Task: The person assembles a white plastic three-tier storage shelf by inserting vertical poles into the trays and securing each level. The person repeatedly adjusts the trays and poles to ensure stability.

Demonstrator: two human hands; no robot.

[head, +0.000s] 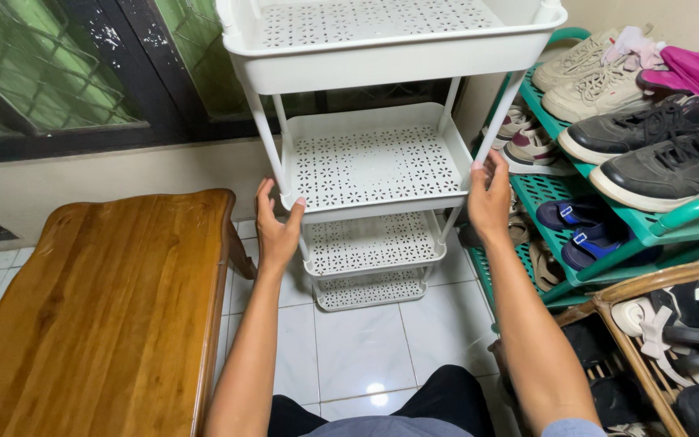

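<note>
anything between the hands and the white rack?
Nothing visible. The left hand already grips the front left corner of the white rack's second shelf, and the right hand grips its front right post. The wooden table sits to the left, the shoe rack to the right.

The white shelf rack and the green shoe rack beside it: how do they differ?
The white shelf rack has bare trays, all that show, with perforated flower-patterned floors; the green shoe rack is crowded with sneakers and sandals. The white rack is gripped at its second tray by the left hand and right hand; nobody touches the green rack. The white rack's trays have raised rims; the green rack's shelves are slanted lattice. Both are tiered and look plastic.
</note>
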